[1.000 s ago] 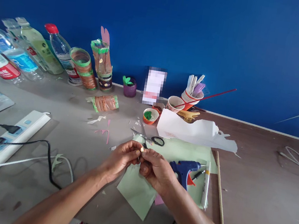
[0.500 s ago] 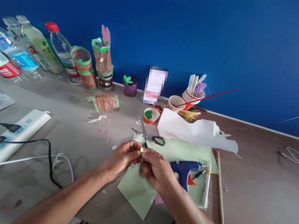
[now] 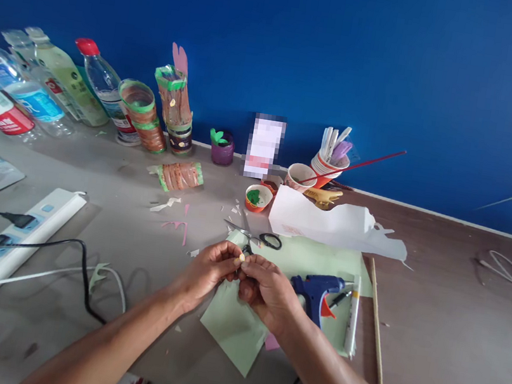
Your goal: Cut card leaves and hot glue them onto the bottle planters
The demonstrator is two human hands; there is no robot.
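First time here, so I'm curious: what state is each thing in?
Left hand, pinching pale piece
Right hand, pinching it too
Scissors, open
Glue gun, on its side
Power strip, plugs in
Red-capped bottle, closed
Nearest brown tube, on its side
White paper, ragged-edged
Purple pot, upright
Green-stained cup, uncovered

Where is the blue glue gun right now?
In the head view, the blue glue gun lies right of centre on the green paper, between the right hand and the white marker.

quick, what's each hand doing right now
Left hand: closed, holding a small pale piece.
Right hand: closed, holding the same small pale piece.
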